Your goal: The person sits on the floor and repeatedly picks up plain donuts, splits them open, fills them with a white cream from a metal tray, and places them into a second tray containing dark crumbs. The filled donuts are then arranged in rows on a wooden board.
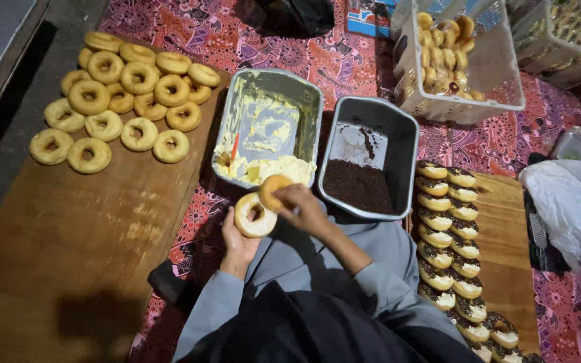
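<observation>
Hands meet just below the tins: the left hand (237, 243) cups a pale, cream-faced split doughnut half (254, 216), while the right hand (302, 208) grips the golden top half (274, 190) beside it. Directly ahead stands the rectangular metal tin of yellow buttercream (268, 128), and to its right the metal tin of dark chocolate sprinkles (370, 156). Aligning both halves squarely before pressing looks wise. Plain ring doughnuts (122, 94) lie on the brown wooden board (68, 242); finished sprinkle-edged doughnuts (448, 235) line another board at right.
</observation>
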Demonstrator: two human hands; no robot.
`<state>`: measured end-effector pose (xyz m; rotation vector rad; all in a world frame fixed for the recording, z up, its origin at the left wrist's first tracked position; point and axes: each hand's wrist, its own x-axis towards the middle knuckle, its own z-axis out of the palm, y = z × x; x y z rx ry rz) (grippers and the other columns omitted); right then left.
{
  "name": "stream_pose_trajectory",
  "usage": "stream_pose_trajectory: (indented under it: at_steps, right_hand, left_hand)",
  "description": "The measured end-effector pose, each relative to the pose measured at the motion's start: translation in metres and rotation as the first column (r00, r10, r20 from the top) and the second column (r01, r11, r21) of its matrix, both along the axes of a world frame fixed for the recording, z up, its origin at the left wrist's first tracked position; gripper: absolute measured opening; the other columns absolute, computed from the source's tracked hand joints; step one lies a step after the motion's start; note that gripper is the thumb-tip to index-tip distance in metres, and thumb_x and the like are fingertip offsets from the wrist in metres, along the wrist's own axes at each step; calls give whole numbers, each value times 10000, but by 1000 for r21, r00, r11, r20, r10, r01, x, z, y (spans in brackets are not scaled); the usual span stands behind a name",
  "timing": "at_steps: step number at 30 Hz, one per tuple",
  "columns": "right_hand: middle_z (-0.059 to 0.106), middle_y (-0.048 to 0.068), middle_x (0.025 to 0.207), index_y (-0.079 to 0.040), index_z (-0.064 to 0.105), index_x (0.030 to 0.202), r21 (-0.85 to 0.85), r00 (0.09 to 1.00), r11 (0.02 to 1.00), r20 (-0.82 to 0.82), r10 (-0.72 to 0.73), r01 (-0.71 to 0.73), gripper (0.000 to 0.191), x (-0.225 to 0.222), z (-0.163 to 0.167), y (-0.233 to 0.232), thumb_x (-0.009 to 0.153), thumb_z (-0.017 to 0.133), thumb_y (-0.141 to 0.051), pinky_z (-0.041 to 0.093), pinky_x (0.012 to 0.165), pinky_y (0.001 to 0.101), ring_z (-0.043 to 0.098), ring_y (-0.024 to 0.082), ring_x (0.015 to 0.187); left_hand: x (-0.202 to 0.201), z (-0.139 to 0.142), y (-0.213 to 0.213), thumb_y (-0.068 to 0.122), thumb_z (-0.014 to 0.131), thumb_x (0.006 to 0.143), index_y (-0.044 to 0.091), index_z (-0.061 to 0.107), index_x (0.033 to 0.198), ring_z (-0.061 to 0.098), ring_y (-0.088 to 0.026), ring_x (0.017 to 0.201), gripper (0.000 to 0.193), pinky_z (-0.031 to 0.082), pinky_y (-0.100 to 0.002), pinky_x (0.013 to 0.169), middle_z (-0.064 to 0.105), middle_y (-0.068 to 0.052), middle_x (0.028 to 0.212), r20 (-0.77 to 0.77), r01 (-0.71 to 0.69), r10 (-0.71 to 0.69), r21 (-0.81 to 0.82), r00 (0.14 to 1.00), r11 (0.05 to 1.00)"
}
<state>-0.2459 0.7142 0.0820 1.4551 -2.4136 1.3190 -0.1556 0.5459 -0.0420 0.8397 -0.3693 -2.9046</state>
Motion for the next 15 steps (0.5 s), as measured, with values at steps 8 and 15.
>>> stream_pose_trajectory:
  at_steps: [8,15]
  right_hand:
    - [686,91,1062,-110,696,1236,132,992,987,105,74,-88,428,14,30,41,834,834,-157,494,939,407,631,263,980]
    - [648,123,1069,-77,644,1335,14,999,999,18,38,-38,529,27,42,76,831,795,-128,464,959,412,592,302,1036]
  left_hand:
    - [5,30,32,509,360,1059,15,550,1390,577,-306,1293,625,436,-486,1124,611,-163,1384,-139,101,-106,-48,985,994]
    - [10,41,74,474,372,1057,49,548,1396,563,-269,1304,571,420,-466,1116,609,-125,1393,-88,140,-149,-96,985,985]
